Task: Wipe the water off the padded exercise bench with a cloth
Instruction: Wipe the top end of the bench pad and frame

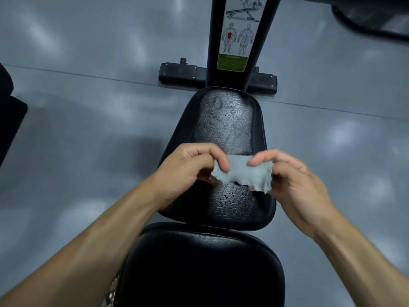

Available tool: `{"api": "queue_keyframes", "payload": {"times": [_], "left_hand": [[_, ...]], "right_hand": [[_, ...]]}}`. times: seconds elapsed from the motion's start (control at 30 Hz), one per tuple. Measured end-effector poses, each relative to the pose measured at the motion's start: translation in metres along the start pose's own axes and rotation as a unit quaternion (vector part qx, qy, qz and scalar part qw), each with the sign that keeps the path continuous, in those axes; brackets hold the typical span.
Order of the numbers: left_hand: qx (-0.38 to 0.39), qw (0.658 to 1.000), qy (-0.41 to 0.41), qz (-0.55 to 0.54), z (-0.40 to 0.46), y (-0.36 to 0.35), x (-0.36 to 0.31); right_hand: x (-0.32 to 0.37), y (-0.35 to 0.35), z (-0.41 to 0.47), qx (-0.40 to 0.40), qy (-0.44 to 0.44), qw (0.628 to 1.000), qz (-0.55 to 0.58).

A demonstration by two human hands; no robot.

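Nearest the camera: black padded back pad (205, 271), glossy, fills the bottom centre. Both bare forearms reach in from the lower corners over it. Just beyond, across a narrow gap, sits the black padded seat pad (223, 120) of the bench surface, tapering wider toward the person. Water droplets (232, 196) bead on its near part; smeared wet streaks show on the far part.

Above the seat pad's middle, both hands hold a small pale grey-blue cloth (243, 173) stretched between them, off the surface. Left hand (190, 167) pinches the cloth's left end, thumb on top, fingers curled under. Right hand (294, 173) pinches the right end, thumb and fingers clamped on it. Cloth's lower edge is ragged and hangs loose.

Farther out: black upright frame post (241, 41) rises from behind the seat pad, carrying an exercise-diagram sticker (238, 34) with muscle figures and a green panel. Black base bar (217, 77) lies crosswise on the grey floor (88, 96). Dark equipment at left edge and top right corner, unclear what.
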State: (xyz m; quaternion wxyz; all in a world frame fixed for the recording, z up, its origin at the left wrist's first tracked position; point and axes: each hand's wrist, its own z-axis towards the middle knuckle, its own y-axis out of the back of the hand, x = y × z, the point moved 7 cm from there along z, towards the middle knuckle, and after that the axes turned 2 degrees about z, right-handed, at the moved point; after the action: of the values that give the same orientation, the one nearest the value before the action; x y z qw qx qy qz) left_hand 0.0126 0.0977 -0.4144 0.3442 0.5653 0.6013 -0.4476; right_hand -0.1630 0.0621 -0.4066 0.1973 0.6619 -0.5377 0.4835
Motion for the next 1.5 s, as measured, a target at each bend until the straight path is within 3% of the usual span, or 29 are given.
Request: {"api": "queue_keyframes", "payload": {"times": [0.2,0.27,0.33,0.43,0.53,0.63,0.7,0.73,0.9,0.97,1.07,1.13,1.27,1.33,1.4,1.5], "left_hand": [[-0.048,0.995,-0.055,0.064,0.013,-0.001,0.010],[-0.029,0.996,-0.051,0.072,0.014,-0.008,0.017],[-0.054,0.985,-0.065,0.149,0.015,0.000,0.022],[-0.230,0.915,-0.092,0.320,0.016,0.046,0.027],[-0.269,0.872,-0.052,0.405,0.022,0.072,0.048],[-0.250,0.850,-0.039,0.462,0.023,0.068,0.072],[-0.272,0.829,-0.041,0.487,0.022,0.065,0.076],[-0.283,0.824,-0.038,0.490,0.021,0.066,0.076],[-0.292,0.818,-0.044,0.493,0.021,0.066,0.075],[-0.295,0.815,-0.052,0.496,0.021,0.066,0.074],[-0.296,0.812,-0.067,0.499,0.022,0.066,0.073],[-0.298,0.811,-0.074,0.497,0.023,0.066,0.073],[-0.302,0.810,-0.077,0.497,0.023,0.067,0.075],[-0.302,0.808,-0.077,0.500,0.023,0.066,0.075],[-0.305,0.805,-0.084,0.502,0.023,0.067,0.076],[-0.313,0.806,-0.086,0.495,0.023,0.068,0.077]], "right_hand": [[-0.017,0.003,0.013,-0.069,-0.054,0.993,0.082],[-0.019,0.005,0.020,-0.112,-0.052,0.987,0.106],[-0.009,0.013,0.031,-0.164,-0.033,0.982,0.084],[0.026,0.034,0.059,-0.209,0.017,0.978,-0.007],[0.060,0.044,0.098,-0.218,0.068,0.959,-0.166],[0.073,0.034,0.139,-0.154,0.089,0.919,-0.352],[0.080,0.026,0.159,-0.121,0.115,0.860,-0.483],[0.083,0.022,0.166,-0.117,0.133,0.838,-0.517],[0.067,-0.029,0.158,-0.084,0.242,0.801,-0.541],[0.036,-0.070,0.136,0.024,0.291,0.771,-0.566],[0.000,-0.100,0.114,0.183,0.265,0.725,-0.610],[0.017,-0.093,0.123,0.172,0.270,0.710,-0.627],[0.082,-0.050,0.179,-0.018,0.292,0.713,-0.637],[0.081,-0.054,0.188,-0.048,0.284,0.700,-0.653],[0.052,-0.086,0.170,0.018,0.312,0.685,-0.658],[-0.002,-0.132,0.118,0.208,0.314,0.636,-0.674]]}}
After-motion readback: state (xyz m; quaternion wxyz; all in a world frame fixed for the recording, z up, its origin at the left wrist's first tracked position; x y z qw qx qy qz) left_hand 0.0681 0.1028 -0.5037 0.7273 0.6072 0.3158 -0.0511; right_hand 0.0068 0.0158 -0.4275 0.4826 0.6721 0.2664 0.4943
